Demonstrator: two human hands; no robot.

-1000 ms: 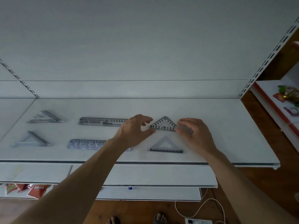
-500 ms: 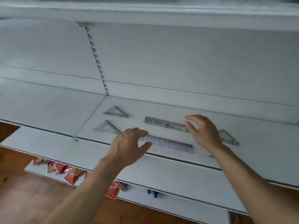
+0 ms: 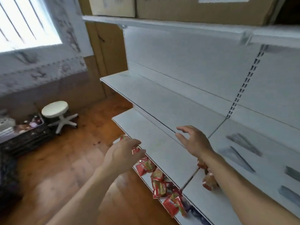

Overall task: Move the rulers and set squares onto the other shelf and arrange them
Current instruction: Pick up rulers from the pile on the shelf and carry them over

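A white shelf [image 3: 154,98] in two bays is shown. The left hand [image 3: 125,153] and right hand [image 3: 194,142] are held before it, fingers spread, nothing gripped. The set squares [image 3: 243,143] and rulers [image 3: 292,172] are laid in the right bay; each is probably best lifted flat by its edges.

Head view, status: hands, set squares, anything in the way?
Left hand open, empty. Right hand open, empty. Set squares flat on shelf, right of both hands, untouched. Nothing blocking.
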